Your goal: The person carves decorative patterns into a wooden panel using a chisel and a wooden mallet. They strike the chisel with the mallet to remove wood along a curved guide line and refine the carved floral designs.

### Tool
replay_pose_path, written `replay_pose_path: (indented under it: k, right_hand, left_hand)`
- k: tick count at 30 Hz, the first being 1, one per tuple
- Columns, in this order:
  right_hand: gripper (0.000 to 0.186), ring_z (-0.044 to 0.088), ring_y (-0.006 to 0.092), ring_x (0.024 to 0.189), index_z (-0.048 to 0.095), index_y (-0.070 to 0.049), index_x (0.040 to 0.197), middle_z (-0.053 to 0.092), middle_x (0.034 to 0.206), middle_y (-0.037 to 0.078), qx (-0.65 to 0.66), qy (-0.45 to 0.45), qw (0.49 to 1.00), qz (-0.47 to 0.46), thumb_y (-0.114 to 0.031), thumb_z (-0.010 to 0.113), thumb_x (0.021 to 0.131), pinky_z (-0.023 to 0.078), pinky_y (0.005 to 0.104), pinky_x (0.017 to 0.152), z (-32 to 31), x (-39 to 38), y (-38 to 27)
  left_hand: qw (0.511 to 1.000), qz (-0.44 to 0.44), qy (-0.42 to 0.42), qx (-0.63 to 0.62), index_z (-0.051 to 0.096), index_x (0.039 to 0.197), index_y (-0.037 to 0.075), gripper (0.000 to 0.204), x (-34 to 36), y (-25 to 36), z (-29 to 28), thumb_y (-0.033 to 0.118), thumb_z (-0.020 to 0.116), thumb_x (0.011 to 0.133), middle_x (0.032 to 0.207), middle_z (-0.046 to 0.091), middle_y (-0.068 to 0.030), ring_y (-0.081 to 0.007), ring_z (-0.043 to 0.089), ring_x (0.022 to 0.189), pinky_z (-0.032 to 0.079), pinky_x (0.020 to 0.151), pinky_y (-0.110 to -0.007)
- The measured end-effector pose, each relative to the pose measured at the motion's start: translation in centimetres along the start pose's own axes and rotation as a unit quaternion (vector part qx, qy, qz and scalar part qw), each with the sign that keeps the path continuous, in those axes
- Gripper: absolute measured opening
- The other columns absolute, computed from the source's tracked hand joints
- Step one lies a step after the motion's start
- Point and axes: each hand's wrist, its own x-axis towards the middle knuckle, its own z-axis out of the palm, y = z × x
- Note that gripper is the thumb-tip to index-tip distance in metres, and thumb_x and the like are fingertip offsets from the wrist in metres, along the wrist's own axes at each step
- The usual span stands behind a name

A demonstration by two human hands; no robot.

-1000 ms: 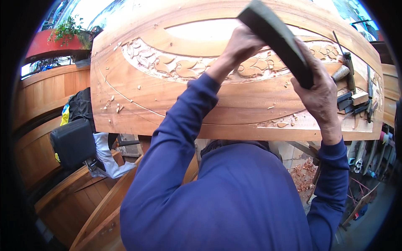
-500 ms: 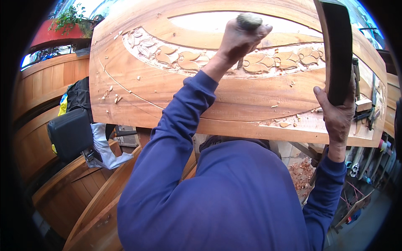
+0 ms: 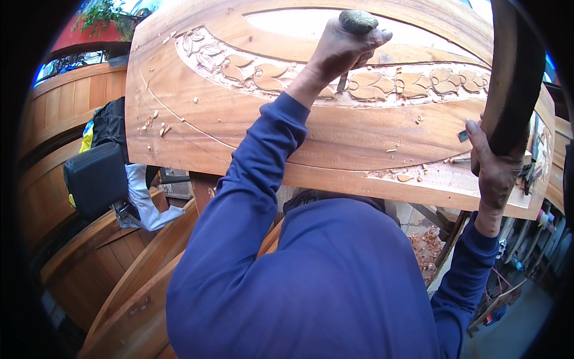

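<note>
My left hand (image 3: 338,51) is closed round a carving chisel (image 3: 357,22), held upright with its worn, frayed handle end showing above the fist. Below the fist, the narrow blade meets the band of carved leaves and flowers (image 3: 368,87) on a large wooden panel (image 3: 353,136). At the right, my right hand (image 3: 497,170) grips a long, dark wooden mallet (image 3: 515,84), raised above the panel and well apart from the chisel. The mallet's far end runs out at the top of the picture.
Several hand tools (image 3: 528,173) lie on the panel's right end. Wood chips (image 3: 164,128) are scattered over its left part. A black chair back (image 3: 95,182) stands at the left, beside stacked wooden panels (image 3: 78,122). Shavings (image 3: 427,248) cover the floor underneath.
My right hand and the mallet have moved to the right, and the mallet has turned, showing more of its wooden side. The left hand keeps the chisel at nearly the same spot.
</note>
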Motion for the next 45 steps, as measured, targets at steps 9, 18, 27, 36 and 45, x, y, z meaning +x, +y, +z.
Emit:
replay_pose_path:
  k: [9, 18, 27, 36, 45]
  right_hand:
    - [0.049, 0.068, 0.0189, 0.107, 0.062, -0.003, 0.133, 0.072, 0.114, 0.012, -0.011, 0.035, 0.990, -0.135, -0.011, 0.082, 0.089, 0.054, 0.0330, 0.095, -0.1, 3.4, -2.3]
    - [0.068, 0.071, 0.0230, 0.090, 0.053, -0.028, 0.153, 0.068, 0.103, 0.007, -0.338, -0.191, 0.869, -0.308, -0.003, 0.067, 0.091, 0.058, 0.0387, 0.076, 6.9, 7.6, -3.9]
    - [0.091, 0.073, 0.0256, 0.095, 0.045, -0.039, 0.157, 0.070, 0.108, 0.008, -0.213, -0.151, 0.920, -0.291, 0.004, 0.073, 0.082, 0.061, 0.0399, 0.080, 5.5, 7.2, -2.0]
    - [0.082, 0.055, 0.0150, 0.135, 0.042, -0.010, 0.158, 0.056, 0.152, 0.007, 0.034, -0.079, 0.989, -0.120, 0.007, 0.076, 0.085, 0.043, 0.0321, 0.115, 3.2, 5.9, 0.2]
    - [0.056, 0.070, 0.0146, 0.096, 0.062, -0.003, 0.139, 0.074, 0.106, 0.008, -0.040, 0.039, 0.978, -0.203, -0.012, 0.083, 0.088, 0.055, 0.0281, 0.089, 1.1, 7.9, -5.8]
  left_hand:
    - [0.999, -0.017, -0.005, -0.034, 0.055, 0.069, 0.010, 0.035, -0.3, -0.3, -0.9, 0.017, 0.077, 0.096, 0.054, 0.043, 0.0049, -0.0044, 0.036, 0.044, 0.026, 0.041, -0.025]
    - [0.999, -0.023, 0.035, -0.019, 0.064, 0.074, 0.007, 0.026, -1.1, -0.1, 0.1, 0.016, 0.079, 0.093, 0.058, 0.050, 0.0052, -0.0035, 0.042, 0.048, 0.030, 0.043, -0.025]
    - [0.998, -0.060, -0.011, 0.023, 0.076, 0.103, 0.001, 0.024, -0.5, 0.0, -0.1, 0.021, 0.083, 0.091, 0.070, 0.063, 0.0009, -0.0084, 0.057, 0.062, 0.046, 0.057, -0.027]
    - [0.997, -0.003, 0.008, -0.083, 0.056, 0.069, 0.012, 0.033, -0.4, -0.6, -1.7, 0.013, 0.074, 0.097, 0.052, 0.043, 0.0075, -0.0019, 0.034, 0.040, 0.028, 0.038, -0.023]
    - [0.992, -0.014, -0.033, -0.123, 0.056, 0.074, 0.008, 0.028, -0.7, -1.1, -2.4, 0.010, 0.077, 0.093, 0.054, 0.042, 0.0063, -0.0020, 0.034, 0.042, 0.023, 0.039, -0.023]
